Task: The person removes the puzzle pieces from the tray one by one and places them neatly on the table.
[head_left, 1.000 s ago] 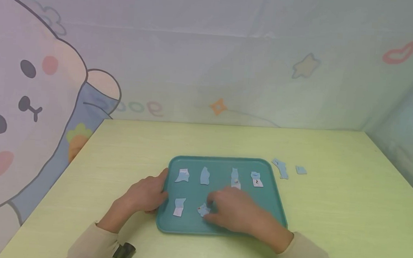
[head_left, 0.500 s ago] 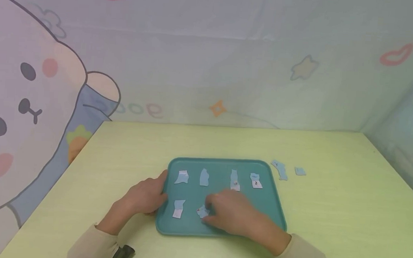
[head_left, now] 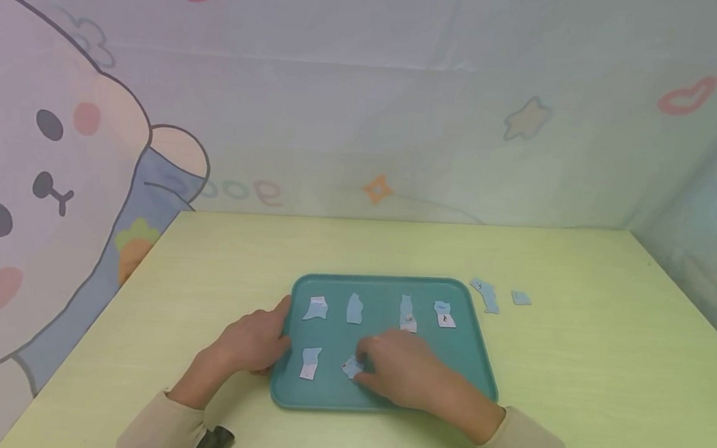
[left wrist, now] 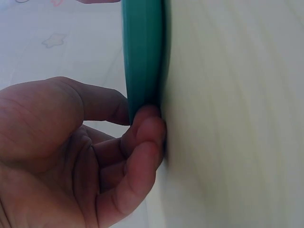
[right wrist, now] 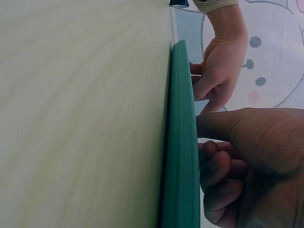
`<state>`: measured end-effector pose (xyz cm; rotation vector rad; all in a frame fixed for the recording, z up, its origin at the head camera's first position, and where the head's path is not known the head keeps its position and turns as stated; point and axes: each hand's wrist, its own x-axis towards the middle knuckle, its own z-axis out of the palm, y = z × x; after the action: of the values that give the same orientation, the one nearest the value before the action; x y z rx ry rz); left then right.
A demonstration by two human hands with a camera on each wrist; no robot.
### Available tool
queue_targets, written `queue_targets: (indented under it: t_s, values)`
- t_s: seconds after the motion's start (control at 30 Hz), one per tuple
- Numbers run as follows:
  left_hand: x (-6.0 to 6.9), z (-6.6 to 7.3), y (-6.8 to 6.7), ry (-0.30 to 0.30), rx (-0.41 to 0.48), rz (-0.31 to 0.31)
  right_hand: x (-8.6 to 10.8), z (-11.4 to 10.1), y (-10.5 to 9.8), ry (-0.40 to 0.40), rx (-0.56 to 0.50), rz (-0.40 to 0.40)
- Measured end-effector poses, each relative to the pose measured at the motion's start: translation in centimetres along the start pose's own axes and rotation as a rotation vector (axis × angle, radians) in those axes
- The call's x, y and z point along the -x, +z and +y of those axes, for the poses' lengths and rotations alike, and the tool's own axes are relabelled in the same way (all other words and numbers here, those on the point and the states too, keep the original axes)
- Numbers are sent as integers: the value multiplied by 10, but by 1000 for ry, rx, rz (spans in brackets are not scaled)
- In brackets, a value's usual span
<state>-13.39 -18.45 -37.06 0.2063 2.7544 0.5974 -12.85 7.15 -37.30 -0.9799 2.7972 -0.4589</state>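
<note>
At the left rim of the teal tray (head_left: 378, 405), my left hand (head_left: 253, 341) grips the edge, its thumb over the rim and its other fingers curled against the outer side in the left wrist view. My right hand (head_left: 408, 371) is over the tray's lower middle, thumb and index finger around the right part of a small torn paper piece (head_left: 350, 367); that part is hidden. Other pale blue and white paper pieces lie flat nearby: one (head_left: 310, 363) lower left, one (head_left: 316, 308) upper left, one (head_left: 355, 309) beside it, and two (head_left: 408, 314), (head_left: 445, 314) upper right.
On the yellow-green table beyond the tray's upper right corner lie two more paper pieces, a long one (head_left: 486, 295) and a small one (head_left: 521, 298). A printed cloth with a cartoon bear (head_left: 55, 246) hangs behind and to the left.
Both hands keep nearly the same places. The right thumb and fingers have shifted very slightly at the small piece. The head view has tilted a little, so the whole scene sits slightly lower.
</note>
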Motion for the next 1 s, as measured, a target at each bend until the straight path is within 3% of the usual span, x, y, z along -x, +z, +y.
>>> queue_targets:
  t_s: [0.5, 1.0]
  values:
    - [1, 0, -1, 2, 2, 0, -1, 2, -3, 27, -55, -12]
    - [4, 2, -2, 4, 18, -2, 2, 12, -29, 26, -117, -5]
